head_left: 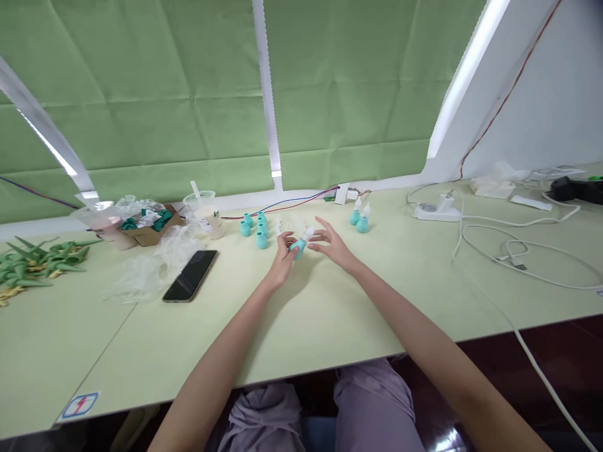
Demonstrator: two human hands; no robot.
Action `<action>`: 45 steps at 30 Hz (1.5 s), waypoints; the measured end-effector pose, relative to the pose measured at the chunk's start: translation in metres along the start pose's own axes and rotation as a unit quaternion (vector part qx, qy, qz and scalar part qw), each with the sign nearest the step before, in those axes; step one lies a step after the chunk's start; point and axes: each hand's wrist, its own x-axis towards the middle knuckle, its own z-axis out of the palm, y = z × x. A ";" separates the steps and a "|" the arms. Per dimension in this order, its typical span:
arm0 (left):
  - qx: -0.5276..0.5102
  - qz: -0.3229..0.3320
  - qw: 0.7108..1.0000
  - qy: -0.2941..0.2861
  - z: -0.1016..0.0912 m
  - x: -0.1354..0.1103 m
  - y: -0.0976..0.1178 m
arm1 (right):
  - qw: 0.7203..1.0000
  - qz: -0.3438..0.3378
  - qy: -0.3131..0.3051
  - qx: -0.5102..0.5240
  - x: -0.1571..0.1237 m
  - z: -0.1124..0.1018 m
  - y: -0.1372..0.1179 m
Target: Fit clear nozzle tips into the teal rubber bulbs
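My left hand (282,257) is closed around a small teal bulb-shaped pot (297,249) with a white, pointed tip (308,233) in its mouth. The pot tilts toward my right hand (334,246), whose fingers are spread beside the tip; whether a fingertip touches it I cannot tell. Just beyond my hands lie several translucent white pieces (279,226), partly hidden. Left of these stand several teal pots (262,240) with open mouths. Two more teal pots (362,225), each topped with a white tip, stand upright to the right of my hands.
A phone (191,276) lies left of my arms, near crumpled clear plastic (141,273). Behind it are drink cups (205,216) and a cardboard box (157,232). Green plastic pieces (38,267) lie far left. A power strip (438,213) and white cables (513,248) occupy the right side.
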 end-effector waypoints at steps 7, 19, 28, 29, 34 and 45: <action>-0.178 -0.008 0.982 0.063 0.014 0.000 -0.005 | 0.985 0.089 -0.057 0.138 -0.010 0.026 0.002; 0.015 0.061 0.925 0.375 -0.052 0.020 -0.005 | 0.978 0.055 0.169 0.106 0.020 -0.044 0.012; 0.199 -0.001 0.848 0.492 -0.116 0.016 -0.035 | 0.968 0.063 0.227 -0.089 0.024 -0.094 0.046; 0.200 -0.015 0.851 0.486 -0.117 0.016 -0.037 | 0.965 0.064 0.233 -0.104 0.024 -0.097 0.048; 0.217 -0.051 0.864 0.451 -0.116 0.017 -0.038 | 0.980 0.087 0.173 -0.043 0.017 -0.105 0.049; 0.231 -0.088 0.887 0.390 -0.115 0.017 -0.041 | 0.961 0.090 0.172 -0.194 0.011 -0.122 0.044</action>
